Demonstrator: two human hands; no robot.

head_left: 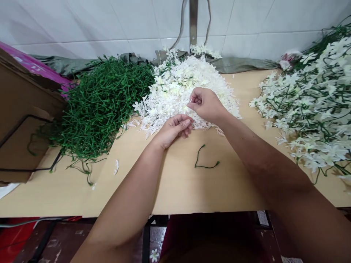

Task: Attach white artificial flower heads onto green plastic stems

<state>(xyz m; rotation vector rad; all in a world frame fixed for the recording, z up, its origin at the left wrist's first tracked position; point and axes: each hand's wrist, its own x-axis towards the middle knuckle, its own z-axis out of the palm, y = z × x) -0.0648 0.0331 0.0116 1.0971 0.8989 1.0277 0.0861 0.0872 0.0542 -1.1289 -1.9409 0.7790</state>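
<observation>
A heap of loose white plastic flower heads lies at the middle back of the wooden table. My right hand hovers at the heap's near edge, fingers pinched on a small white flower piece. Just below and left of it, my left hand rests at the heap's front with its fingers curled under; what they hold is hidden. A single bent green stem lies on the bare table below both hands, apart from them.
A big tangle of green stems fills the left. Assembled sprays of white flowers on green stems pile up at the right. A brown cardboard box stands at the far left. A tiled wall and grey-green cloth run behind.
</observation>
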